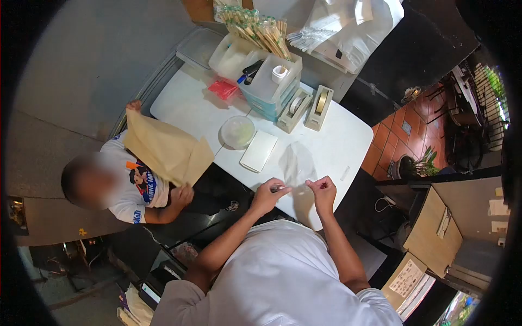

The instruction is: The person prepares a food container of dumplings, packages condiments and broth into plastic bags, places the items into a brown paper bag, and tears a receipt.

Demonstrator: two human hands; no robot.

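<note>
My left hand (267,196) and my right hand (323,191) are near the front edge of the white table (348,146), fingers closed in pinches. Between them is a clear plastic bag (297,163), its top edge at my fingers and its body spread over the tabletop. The bag's outline is faint, and its contents, if any, cannot be made out. Just beyond my left hand lies a white rectangular box (259,152). Beside it sits a round clear container (237,132) with something pale green inside.
Two tape dispensers (294,111) stand by a plastic drawer unit (272,89) near wrapped chopsticks (255,30). A red packet (223,88) lies left of the unit. White plastic bags (348,32) hang at the back. At left, a co-worker (136,174) holds a brown paper bag (166,146).
</note>
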